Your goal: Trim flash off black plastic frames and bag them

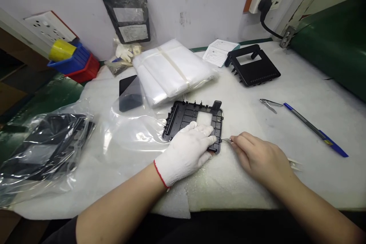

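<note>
My left hand (188,150), in a white knit glove with a red cuff edge, holds a black plastic panel (185,114) down on the table. Its fingers lie across the panel's ribbed inner side, near the rectangular window. Bare and closed, my right hand (257,156) pinches a small, thin metal blade-like tool (226,140). The tool's tip meets the panel's right edge; its rear end is hidden in my fingers. A second black panel (257,72) lies outer face up at the back right.
Nail clippers (270,102) and a blue pen (314,127) lie to the right. Clear plastic bags (174,68) are stacked behind the panel. Bagged black parts (42,145) lie at the left, near blue and red bins (82,70). A power cord (265,19) hangs at the back right.
</note>
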A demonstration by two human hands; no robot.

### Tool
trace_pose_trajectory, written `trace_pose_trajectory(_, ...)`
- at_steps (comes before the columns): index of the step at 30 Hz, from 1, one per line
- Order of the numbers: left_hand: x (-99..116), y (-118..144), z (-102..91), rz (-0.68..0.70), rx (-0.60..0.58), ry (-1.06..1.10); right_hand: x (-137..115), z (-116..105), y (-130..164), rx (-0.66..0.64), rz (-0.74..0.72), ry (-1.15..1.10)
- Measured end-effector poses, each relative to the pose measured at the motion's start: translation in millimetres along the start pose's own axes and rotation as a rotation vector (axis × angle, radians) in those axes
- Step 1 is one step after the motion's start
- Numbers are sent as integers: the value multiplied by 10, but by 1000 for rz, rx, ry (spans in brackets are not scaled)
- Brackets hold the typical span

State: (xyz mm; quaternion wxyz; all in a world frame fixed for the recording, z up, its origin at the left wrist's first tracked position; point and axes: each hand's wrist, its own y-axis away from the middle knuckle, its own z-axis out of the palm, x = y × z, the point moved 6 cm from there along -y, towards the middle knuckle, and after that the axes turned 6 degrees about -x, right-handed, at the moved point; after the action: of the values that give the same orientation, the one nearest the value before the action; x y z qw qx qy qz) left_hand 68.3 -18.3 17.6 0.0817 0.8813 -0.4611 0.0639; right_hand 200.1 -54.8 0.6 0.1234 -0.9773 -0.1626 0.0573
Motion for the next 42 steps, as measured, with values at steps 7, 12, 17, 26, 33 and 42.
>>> trace_pose_trajectory(7,2,-6,-11,-7,3,2,16,4,21,-36,12,-9)
trace_pose_trajectory(12,10,-15,-22,-6,-21,-12,25,15,11,-42,25,-30)
trace_pose_trajectory(17,9,-11,-15,-6,-11,-18,22,21,14,-53,40,1)
trace_pose_trajectory(26,-17,-1,17,-9,12,16,-20,1,-15,-75,11,58)
trace_pose_trajectory(33,-15,14,35,0,27,17,-30,7,-21,-89,-4,24)
trace_pose_trajectory(42,-19,12,39,-18,19,-1,-19,25,-30,-96,-10,5)
